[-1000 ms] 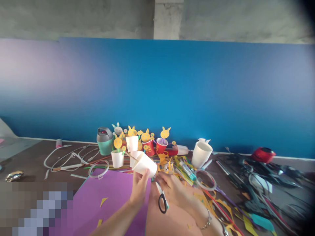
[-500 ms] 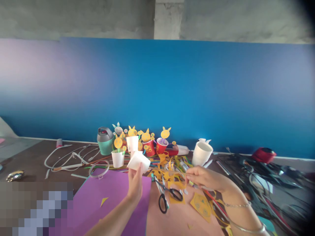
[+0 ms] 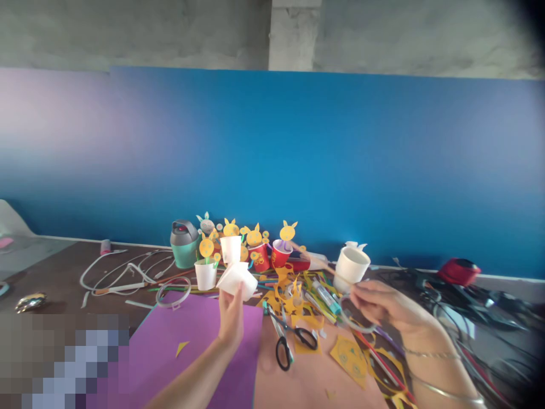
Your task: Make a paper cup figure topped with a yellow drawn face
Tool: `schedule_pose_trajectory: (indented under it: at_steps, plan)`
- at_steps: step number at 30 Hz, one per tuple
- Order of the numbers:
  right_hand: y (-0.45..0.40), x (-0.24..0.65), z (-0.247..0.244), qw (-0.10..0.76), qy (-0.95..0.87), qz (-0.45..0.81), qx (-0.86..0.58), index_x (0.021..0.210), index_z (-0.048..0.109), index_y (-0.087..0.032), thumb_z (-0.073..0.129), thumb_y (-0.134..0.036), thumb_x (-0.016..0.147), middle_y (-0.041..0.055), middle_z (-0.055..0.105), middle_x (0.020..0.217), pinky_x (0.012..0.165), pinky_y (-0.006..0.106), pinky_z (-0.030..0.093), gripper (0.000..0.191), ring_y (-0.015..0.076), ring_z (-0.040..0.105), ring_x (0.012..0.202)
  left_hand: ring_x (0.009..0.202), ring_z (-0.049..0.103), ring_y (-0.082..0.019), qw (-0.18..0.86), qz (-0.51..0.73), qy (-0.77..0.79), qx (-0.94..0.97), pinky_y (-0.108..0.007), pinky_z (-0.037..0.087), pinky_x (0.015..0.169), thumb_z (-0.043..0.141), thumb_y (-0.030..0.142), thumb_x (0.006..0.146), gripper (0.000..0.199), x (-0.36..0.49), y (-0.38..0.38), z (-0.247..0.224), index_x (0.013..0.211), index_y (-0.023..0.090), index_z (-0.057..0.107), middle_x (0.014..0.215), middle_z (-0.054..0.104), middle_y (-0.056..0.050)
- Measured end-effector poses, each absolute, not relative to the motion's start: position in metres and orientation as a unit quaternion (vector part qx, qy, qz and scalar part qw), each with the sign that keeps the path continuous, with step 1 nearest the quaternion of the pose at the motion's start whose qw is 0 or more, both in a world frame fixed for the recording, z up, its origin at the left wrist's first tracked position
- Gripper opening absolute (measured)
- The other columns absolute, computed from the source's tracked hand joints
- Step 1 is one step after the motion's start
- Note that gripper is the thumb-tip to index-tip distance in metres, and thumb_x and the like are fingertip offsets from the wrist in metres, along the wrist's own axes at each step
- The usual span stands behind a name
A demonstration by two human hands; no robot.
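Note:
My left hand (image 3: 233,309) is closed on a white paper cup (image 3: 238,280), which it holds tilted over the back of the purple sheet (image 3: 200,352). Off to the right, my right hand (image 3: 383,301) has its fingers pinched on a thin, blurred stick (image 3: 317,260) that reaches up and left towards the red cup (image 3: 281,253). A clear ring of tape (image 3: 355,318) hangs by that hand, partly hidden by the fingers. Scissors with black handles (image 3: 293,341) lie on the pink sheet (image 3: 293,386) between my hands.
Cups with yellow paper animal figures (image 3: 206,247) stand at the back, beside a green-grey container (image 3: 184,247). A wide white cup (image 3: 351,266) stands right of centre. Yellow scraps (image 3: 349,359), markers (image 3: 327,298), white cables (image 3: 89,272) and a red object (image 3: 460,271) lie around.
My right hand has moved right, away from the scissors, and the thin stick and tape ring now show clearly by it. My left hand still holds the white cup, nearly in place.

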State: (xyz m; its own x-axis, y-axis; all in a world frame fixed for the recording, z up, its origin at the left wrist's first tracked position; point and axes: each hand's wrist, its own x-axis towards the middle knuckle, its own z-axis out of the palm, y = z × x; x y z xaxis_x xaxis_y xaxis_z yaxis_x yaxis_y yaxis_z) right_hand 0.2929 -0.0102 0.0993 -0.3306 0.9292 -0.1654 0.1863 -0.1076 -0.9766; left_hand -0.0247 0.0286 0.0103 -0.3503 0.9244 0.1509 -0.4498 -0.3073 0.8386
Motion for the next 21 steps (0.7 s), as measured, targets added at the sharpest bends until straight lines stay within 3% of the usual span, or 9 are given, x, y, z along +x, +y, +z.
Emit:
schedule_pose_trajectory:
  at_steps: [3, 6, 9, 12, 14, 18, 21]
  plan:
    - [-0.011, 0.294, 0.101, 0.362, -0.566, 0.535, -0.513, 0.078, 0.063, -0.013, 0.058, -0.063, 0.08, -0.0099, 0.026, 0.047, 0.045, 0.022, 0.024, 0.05, 0.0058, 0.023, 0.043, 0.106, 0.062, -0.025, 0.399, 0.698, 0.389, 0.45, -0.04, 0.046, 0.095, 0.072, 0.036, 0.075, 0.051, -0.024, 0.024, 0.006, 0.121, 0.022, 0.056, 0.105, 0.068, -0.008]
    - [-0.005, 0.279, 0.096, 0.251, -0.616, 0.491, -0.563, 0.085, 0.067, -0.014, 0.058, -0.06, 0.081, -0.0061, 0.037, 0.052, 0.046, 0.023, 0.027, 0.047, 0.0082, 0.033, 0.047, 0.108, 0.059, -0.026, 0.327, 0.657, 0.407, 0.544, -0.043, 0.043, 0.098, 0.077, 0.03, 0.07, 0.061, -0.021, 0.019, -0.004, 0.125, 0.023, 0.051, 0.114, 0.063, -0.009]
    - [0.003, 0.261, 0.083, 0.171, -0.677, 0.364, -0.616, 0.073, 0.066, -0.017, 0.059, -0.053, 0.08, -0.0014, 0.049, 0.053, 0.048, 0.025, 0.03, 0.037, 0.0122, 0.043, 0.049, 0.111, 0.056, -0.027, 0.294, 0.643, 0.386, 0.592, -0.043, 0.045, 0.096, 0.076, 0.028, 0.07, 0.065, -0.021, 0.017, -0.01, 0.128, 0.025, 0.046, 0.123, 0.056, -0.01]
    - [0.007, 0.244, 0.075, 0.2, -0.705, 0.19, -0.653, 0.078, 0.069, -0.02, 0.063, -0.043, 0.077, 0.0083, 0.066, 0.077, 0.066, 0.033, 0.043, 0.024, 0.0241, 0.061, 0.075, 0.115, 0.054, -0.028, 0.27, 0.63, 0.349, 0.639, -0.045, 0.044, 0.097, 0.073, 0.027, 0.073, 0.061, -0.023, 0.018, -0.01, 0.128, 0.025, 0.046, 0.126, 0.053, -0.011]
    - [0.006, 0.229, 0.076, 0.257, -0.698, 0.152, -0.651, 0.092, 0.07, -0.02, 0.063, -0.044, 0.078, 0.0132, 0.069, 0.097, 0.083, 0.04, 0.045, 0.029, 0.0311, 0.062, 0.096, 0.119, 0.051, -0.029, 0.247, 0.623, 0.332, 0.664, -0.047, 0.043, 0.099, 0.071, 0.025, 0.075, 0.059, -0.023, 0.019, -0.01, 0.128, 0.026, 0.045, 0.128, 0.051, -0.011]
    - [-0.001, 0.191, 0.082, 0.394, -0.646, 0.387, -0.527, 0.117, 0.063, -0.021, 0.052, -0.054, 0.087, 0.0111, 0.068, 0.11, 0.09, 0.039, 0.048, 0.047, 0.0265, 0.062, 0.104, 0.122, 0.048, -0.03, 0.223, 0.6, 0.301, 0.707, -0.049, 0.042, 0.1, 0.07, 0.025, 0.077, 0.06, -0.022, 0.018, -0.011, 0.131, 0.028, 0.044, 0.13, 0.049, -0.012]
    - [-0.008, 0.167, 0.076, 0.394, -0.601, 0.52, -0.462, 0.137, 0.045, -0.024, 0.064, -0.051, 0.079, 0.0089, 0.064, 0.115, 0.083, 0.038, 0.051, 0.067, 0.0249, 0.063, 0.101, 0.121, 0.048, -0.03, 0.209, 0.58, 0.282, 0.735, -0.049, 0.043, 0.098, 0.071, 0.024, 0.077, 0.064, -0.021, 0.018, -0.013, 0.133, 0.028, 0.042, 0.13, 0.049, -0.012]
